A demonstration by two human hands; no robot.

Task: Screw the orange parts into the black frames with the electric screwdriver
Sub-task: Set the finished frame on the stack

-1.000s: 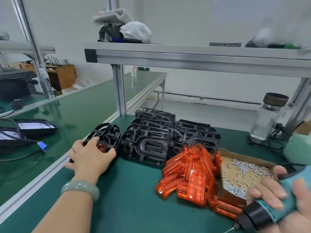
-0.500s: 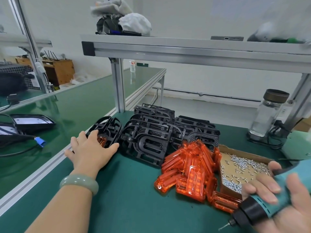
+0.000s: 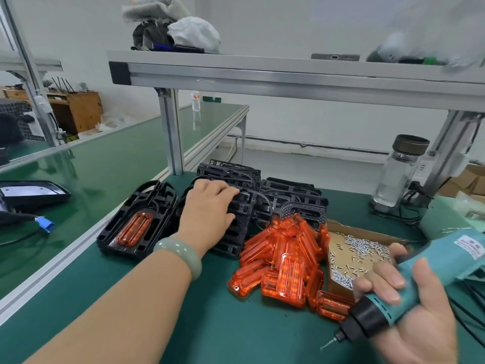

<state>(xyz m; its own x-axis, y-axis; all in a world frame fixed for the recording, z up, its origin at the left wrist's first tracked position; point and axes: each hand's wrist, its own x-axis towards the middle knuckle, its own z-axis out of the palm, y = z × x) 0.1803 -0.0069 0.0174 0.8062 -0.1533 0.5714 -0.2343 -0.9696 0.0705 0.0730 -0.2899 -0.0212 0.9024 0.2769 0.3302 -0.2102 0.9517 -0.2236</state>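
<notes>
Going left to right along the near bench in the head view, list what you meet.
Black frame with an orange part fitted → left hand on the stacked black frames → pile of orange parts → cardboard box of screws → electric screwdriver gripped by the right hand.

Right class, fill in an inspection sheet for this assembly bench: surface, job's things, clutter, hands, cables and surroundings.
Surface: green mat with an aluminium edge rail on the left.
Job's things: stacked black frames; one frame with an orange part fitted at the left; a pile of orange parts; a cardboard box of screws.
Clutter: glass bottle at the back right.
Hands: left hand has its fingers curled over the front black frame; right hand grips the electric screwdriver.
Cables: black cables by the bottle; blue-plug cable on the neighbouring bench.
Surroundings: overhead shelf holding rags; wooden cabinet far left.
</notes>
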